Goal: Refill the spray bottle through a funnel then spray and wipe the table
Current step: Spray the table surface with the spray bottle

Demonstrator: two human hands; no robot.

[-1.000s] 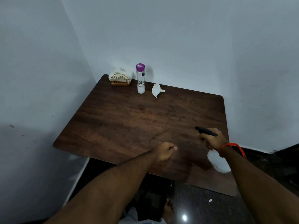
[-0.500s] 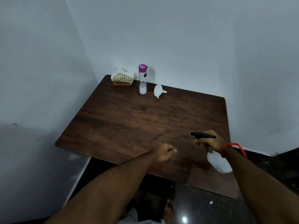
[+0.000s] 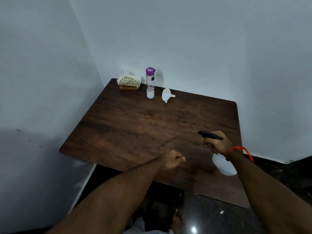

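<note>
My right hand point(image 3: 217, 143) grips the neck of a white spray bottle point(image 3: 223, 164) with a black trigger head, held above the right side of the dark wooden table point(image 3: 128, 132), nozzle pointing left. My left hand point(image 3: 173, 160) hovers over the table's near edge, fingers curled into a loose fist with nothing seen in it. A white funnel point(image 3: 166, 95) lies on its side at the far edge. Beside it stands a clear bottle point(image 3: 150, 83) with a purple cap and a little white liquid at the bottom.
A gold wire holder with white napkins point(image 3: 129, 82) sits in the table's far left corner. Walls close in the table on the left and back. Dark floor and my bare foot point(image 3: 176, 220) show below the near edge.
My right hand has swung the spray bottle's nozzle slightly leftward and lower over the table. The left hand has stayed almost in place.
</note>
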